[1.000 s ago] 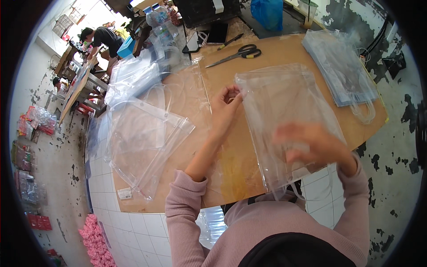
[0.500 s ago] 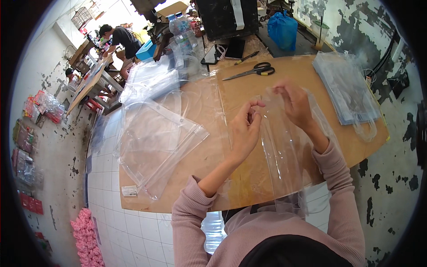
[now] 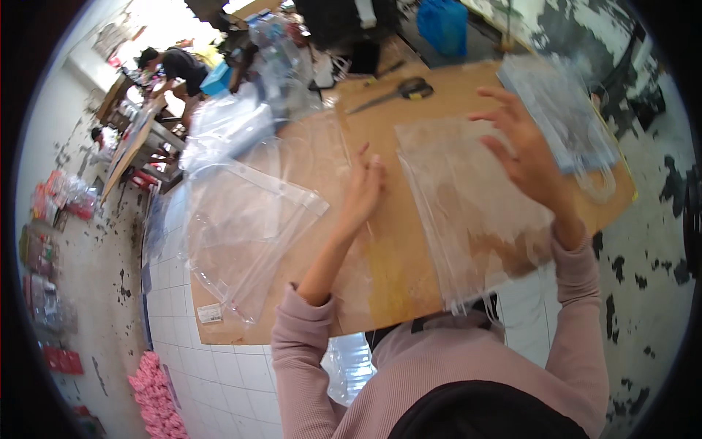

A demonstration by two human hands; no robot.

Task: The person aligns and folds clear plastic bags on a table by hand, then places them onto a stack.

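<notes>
A clear plastic bag (image 3: 457,197) lies flat on the brown tabletop (image 3: 395,293), its lower end with a cord-like handle hanging at the near edge. Above the bag's right side, my right hand (image 3: 526,157) is open with fingers spread and nothing in it. My left hand (image 3: 362,189) hovers over bare board left of the bag, fingers loosely stretched and apart, empty though slightly blurred. Further left rests another clear plastic bag (image 3: 241,212) with a pale strip along one edge.
Black-handled scissors (image 3: 398,95) lie at the far side. A stack of clear bags (image 3: 559,117) sits far right, with more plastic (image 3: 230,124) far left. Behind are a blue plastic bag (image 3: 442,28) and bottles (image 3: 270,36). Another person (image 3: 179,69) works at a table beyond.
My hands have moved apart, left hand leftward and right hand rightward, and the fingers have opened. The clear bag, bunched between them before, now lies spread flat. The view has shifted slightly.
</notes>
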